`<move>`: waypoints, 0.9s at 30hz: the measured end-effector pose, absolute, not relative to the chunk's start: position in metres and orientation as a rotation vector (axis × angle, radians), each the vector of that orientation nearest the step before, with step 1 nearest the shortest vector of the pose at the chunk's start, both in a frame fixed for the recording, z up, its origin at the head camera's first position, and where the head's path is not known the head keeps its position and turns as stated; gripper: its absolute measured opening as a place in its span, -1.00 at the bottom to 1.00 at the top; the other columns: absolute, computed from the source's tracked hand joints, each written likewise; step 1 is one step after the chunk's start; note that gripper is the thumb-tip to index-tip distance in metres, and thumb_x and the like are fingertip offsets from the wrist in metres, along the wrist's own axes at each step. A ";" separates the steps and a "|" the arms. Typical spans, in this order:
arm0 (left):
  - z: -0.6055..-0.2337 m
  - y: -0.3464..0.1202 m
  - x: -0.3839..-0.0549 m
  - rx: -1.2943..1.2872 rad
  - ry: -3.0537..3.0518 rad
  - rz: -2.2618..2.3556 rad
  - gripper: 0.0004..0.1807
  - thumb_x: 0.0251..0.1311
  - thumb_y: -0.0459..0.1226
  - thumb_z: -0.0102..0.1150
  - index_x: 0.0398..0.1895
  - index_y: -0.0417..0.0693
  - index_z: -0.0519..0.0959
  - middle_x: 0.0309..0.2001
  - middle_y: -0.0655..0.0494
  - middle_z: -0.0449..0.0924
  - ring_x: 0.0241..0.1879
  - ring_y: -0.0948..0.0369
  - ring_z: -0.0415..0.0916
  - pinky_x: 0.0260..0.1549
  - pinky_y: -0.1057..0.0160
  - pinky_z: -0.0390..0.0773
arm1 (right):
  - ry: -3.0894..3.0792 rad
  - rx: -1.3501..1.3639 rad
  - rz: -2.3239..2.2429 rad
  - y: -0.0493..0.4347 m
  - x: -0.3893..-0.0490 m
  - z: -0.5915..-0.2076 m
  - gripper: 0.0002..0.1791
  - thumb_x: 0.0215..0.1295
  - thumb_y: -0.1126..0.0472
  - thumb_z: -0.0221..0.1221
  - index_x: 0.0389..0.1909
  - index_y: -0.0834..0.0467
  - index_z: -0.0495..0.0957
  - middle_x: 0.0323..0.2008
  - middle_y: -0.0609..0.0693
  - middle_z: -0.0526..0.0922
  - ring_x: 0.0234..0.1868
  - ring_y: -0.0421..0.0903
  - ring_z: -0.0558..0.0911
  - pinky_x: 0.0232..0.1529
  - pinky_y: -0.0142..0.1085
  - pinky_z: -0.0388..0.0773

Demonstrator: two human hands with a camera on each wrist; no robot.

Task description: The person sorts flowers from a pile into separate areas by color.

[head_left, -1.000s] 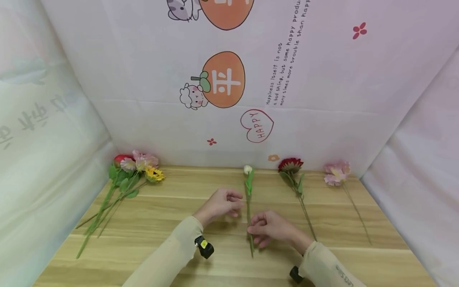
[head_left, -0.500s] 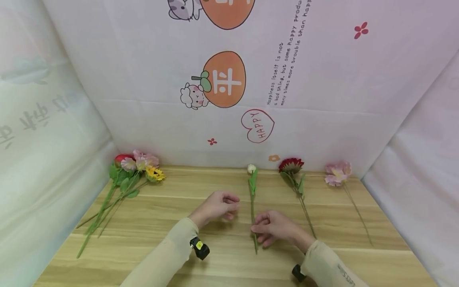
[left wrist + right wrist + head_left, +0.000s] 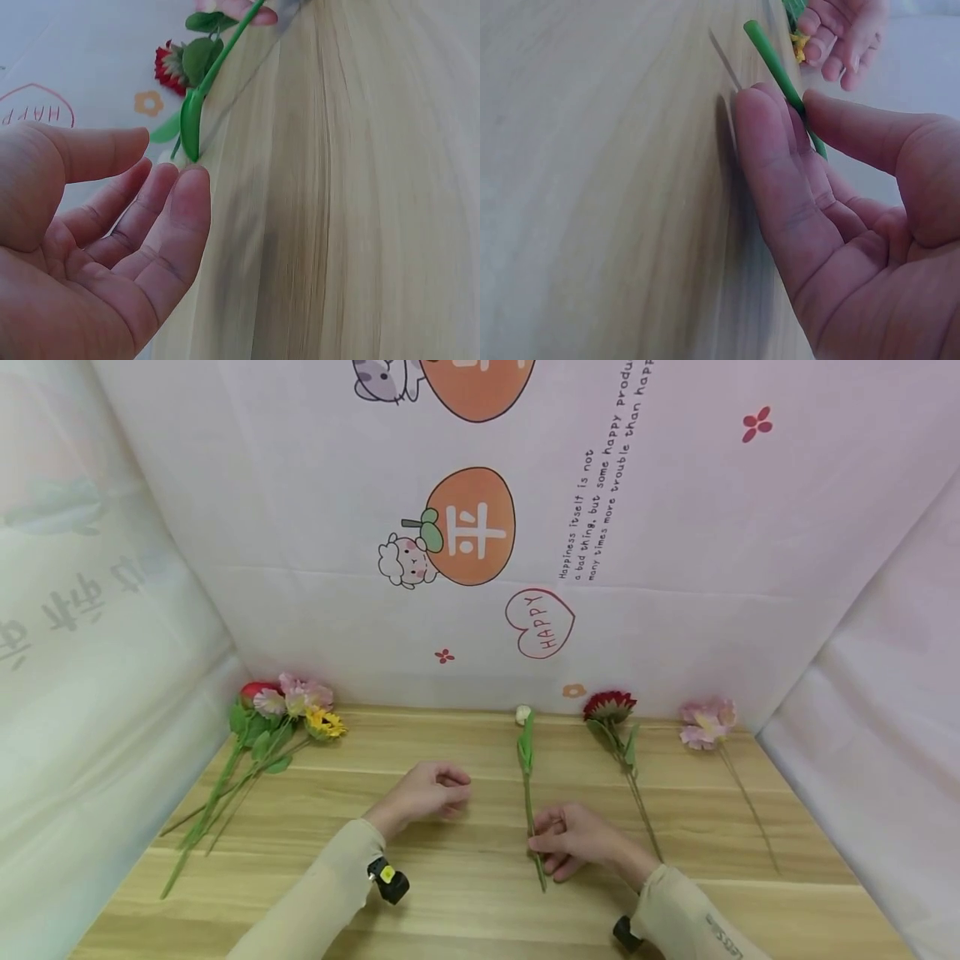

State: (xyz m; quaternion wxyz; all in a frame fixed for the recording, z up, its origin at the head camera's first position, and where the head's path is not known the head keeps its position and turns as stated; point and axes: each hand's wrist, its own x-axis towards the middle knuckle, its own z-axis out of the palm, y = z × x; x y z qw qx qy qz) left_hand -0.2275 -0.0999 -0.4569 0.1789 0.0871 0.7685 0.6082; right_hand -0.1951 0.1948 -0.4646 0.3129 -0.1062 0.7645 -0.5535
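A white tulip (image 3: 527, 752) with green leaves stands out in the middle of the head view, its stem slanting toward the front. My right hand (image 3: 573, 842) pinches that stem near its lower end between thumb and fingers; in the right wrist view the green stem (image 3: 774, 66) pokes out past the thumb. Left of the tulip, my left hand (image 3: 426, 792) hovers with loosely bent fingers and nothing in them. The left wrist view shows its thumb and fingers (image 3: 191, 199) apart, with the tulip's leaf beyond them.
On the left lies a bunch with a red flower (image 3: 258, 693), pink flowers (image 3: 303, 695) and a yellow sunflower (image 3: 325, 724). A dark red flower (image 3: 609, 706) and a pink flower (image 3: 707, 723) lie to the right. A printed cloth (image 3: 660, 635) rises behind the wooden table (image 3: 450, 893).
My left hand has moved left, away from the tulip. In my right hand the tulip has shifted slightly right, its stem end now slanting more to the right.
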 end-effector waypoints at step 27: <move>-0.455 -0.171 -0.215 0.097 2.256 1.690 -0.70 0.34 -0.34 0.27 0.04 -0.37 0.54 -0.15 -0.13 0.61 -0.22 0.05 0.60 -0.20 0.12 0.72 | 2.034 -0.280 -1.467 0.199 -0.195 -0.464 -0.37 0.38 0.23 0.30 0.35 0.35 0.28 -0.29 0.19 0.66 -0.49 -0.03 0.69 -0.43 -0.08 0.75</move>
